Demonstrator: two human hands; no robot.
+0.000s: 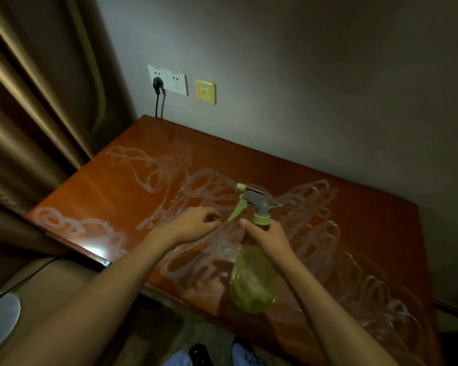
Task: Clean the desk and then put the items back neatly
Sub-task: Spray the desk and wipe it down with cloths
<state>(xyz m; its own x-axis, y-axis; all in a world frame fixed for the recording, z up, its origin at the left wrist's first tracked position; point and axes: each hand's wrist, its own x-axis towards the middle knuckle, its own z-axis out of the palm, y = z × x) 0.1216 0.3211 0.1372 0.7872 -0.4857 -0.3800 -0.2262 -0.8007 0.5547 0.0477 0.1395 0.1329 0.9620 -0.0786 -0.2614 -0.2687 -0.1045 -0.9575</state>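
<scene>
The desk (249, 165) is bare and looped all over with white cleaner, unwiped, while the right hand (266, 237) grips the green spray bottle (251, 268) by its neck above it, the left hand (196, 224) loosely curled and empty, and no items are back yet

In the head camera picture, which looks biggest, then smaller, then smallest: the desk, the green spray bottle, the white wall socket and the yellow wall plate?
1. Desk
2. Spray bottle, though it is nearer the camera
3. White wall socket
4. Yellow wall plate
</scene>
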